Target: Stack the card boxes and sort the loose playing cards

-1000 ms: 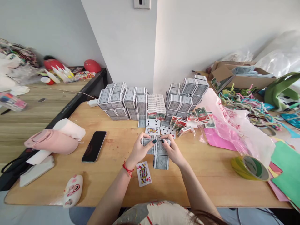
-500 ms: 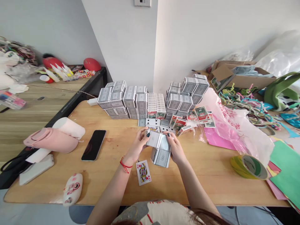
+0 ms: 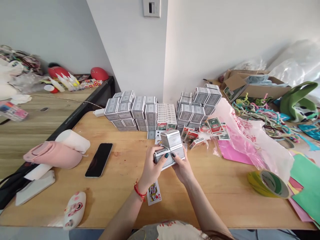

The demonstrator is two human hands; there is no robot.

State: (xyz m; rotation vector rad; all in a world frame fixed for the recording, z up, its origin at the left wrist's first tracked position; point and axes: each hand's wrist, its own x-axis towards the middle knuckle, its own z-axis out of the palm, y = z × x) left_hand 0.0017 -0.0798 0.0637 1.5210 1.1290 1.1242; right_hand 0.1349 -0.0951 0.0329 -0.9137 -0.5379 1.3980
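Observation:
Between both hands is a joined cluster of playing-card cubes [image 3: 171, 140] with grey patterned backs, held above the table. One cube stands up from the far side and others form a row below it. My left hand [image 3: 153, 168] grips its left end, thumb across the near face. My right hand [image 3: 183, 169] closes round the right end, its thumb also on the near face. Under my left wrist a queen of hearts card [image 3: 155, 195] lies face up, partly covered. Beyond the hands, a few loose cards [image 3: 151, 134] lie on the table, some hidden behind the cluster.
Stacks of card cubes stand at the back left [image 3: 125, 110] and back right [image 3: 197, 106], with card boxes [image 3: 166, 116] between. To the left lie a phone [image 3: 99, 160], a pink bottle [image 3: 53, 155] and a mouse [image 3: 75, 210]. A tape roll [image 3: 268, 184] sits right, near coloured paper [image 3: 306, 181].
The cluster has been turned, so the protruding cube now points away from me instead of towards me. Both hands have shifted to its near side, thumbs closer together. The view has tilted slightly up.

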